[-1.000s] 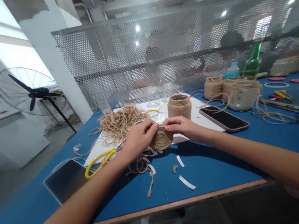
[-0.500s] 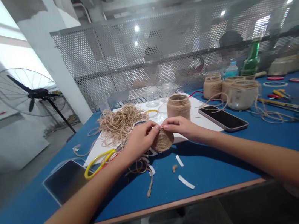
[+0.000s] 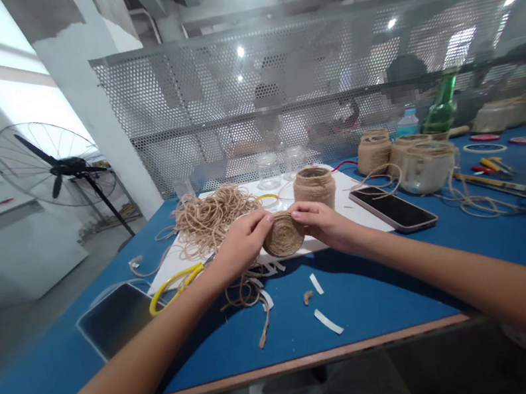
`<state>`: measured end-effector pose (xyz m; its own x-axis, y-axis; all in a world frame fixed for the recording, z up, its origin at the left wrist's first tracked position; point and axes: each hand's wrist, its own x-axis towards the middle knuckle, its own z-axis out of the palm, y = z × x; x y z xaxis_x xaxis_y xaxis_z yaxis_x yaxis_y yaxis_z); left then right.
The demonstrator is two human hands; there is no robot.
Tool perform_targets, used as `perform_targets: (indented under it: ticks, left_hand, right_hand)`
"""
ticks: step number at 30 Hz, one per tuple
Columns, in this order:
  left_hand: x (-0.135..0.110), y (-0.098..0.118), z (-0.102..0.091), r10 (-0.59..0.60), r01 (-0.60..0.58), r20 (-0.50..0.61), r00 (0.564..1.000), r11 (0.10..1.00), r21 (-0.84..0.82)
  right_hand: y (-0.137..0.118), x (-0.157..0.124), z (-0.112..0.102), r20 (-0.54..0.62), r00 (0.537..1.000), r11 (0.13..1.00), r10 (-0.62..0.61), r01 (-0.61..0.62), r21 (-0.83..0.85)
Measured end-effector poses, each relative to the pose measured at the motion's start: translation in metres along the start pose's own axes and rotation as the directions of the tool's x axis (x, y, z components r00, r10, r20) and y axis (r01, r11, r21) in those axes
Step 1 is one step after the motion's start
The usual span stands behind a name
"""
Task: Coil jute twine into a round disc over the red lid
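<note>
Both my hands hold a jar wrapped in jute twine (image 3: 283, 234), its coiled bottom turned towards me, just above the blue table (image 3: 383, 284). My left hand (image 3: 241, 244) grips its left side with fingers curled. My right hand (image 3: 320, 222) grips its right side, fingertips on the rim. A loose twine tail (image 3: 246, 294) hangs under my left hand onto the table. A tangled pile of twine (image 3: 210, 216) lies on a white board (image 3: 345, 207) behind the jar.
Yellow-handled scissors (image 3: 174, 286) and a dark tablet (image 3: 114, 316) lie at left. Another twine-wrapped jar (image 3: 314, 187), a phone (image 3: 392, 207), more wrapped jars (image 3: 376, 151), a green bottle (image 3: 442, 106) and white paper strips (image 3: 328, 320) surround the spot. People sit behind a perforated screen (image 3: 324, 79). A fan (image 3: 54, 168) stands left.
The jar has been lifted slightly and turned so its coiled bottom faces me more fully; both hands shifted their grip on its sides.
</note>
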<state>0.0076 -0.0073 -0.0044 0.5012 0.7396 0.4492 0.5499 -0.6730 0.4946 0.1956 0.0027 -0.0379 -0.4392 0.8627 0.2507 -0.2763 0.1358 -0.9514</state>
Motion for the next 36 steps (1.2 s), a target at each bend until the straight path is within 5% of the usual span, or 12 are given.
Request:
perform_targets:
  ticks: [8, 24, 30, 36]
  left_hand:
    - [-0.0003, 0.0005, -0.0011, -0.001, -0.002, -0.057, 0.998, 0.999, -0.046]
    - [-0.0005, 0.0004, -0.0025, -0.025, 0.028, -0.143, 0.989, 0.999, 0.016]
    - [0.0017, -0.0023, -0.0013, -0.066, 0.059, -0.080, 0.995, 0.994, -0.088]
    - [0.0006, -0.0012, -0.0001, -0.058, 0.059, -0.095, 0.994, 0.998, 0.011]
  right_hand:
    - [0.0010, 0.0013, -0.0013, -0.026, 0.999, 0.985, 0.017, -0.013, 0.171]
    - [0.0020, 0.0011, 0.0000, -0.109, 0.994, 0.992, -0.012, 0.026, 0.125]
    - [0.0022, -0.0013, 0.0046, -0.082, 0.996, 0.988, -0.018, 0.030, 0.150]
    - [0.0026, 0.0007, -0.0018, 0.048, 0.999, 0.998, 0.011, -0.014, 0.056]
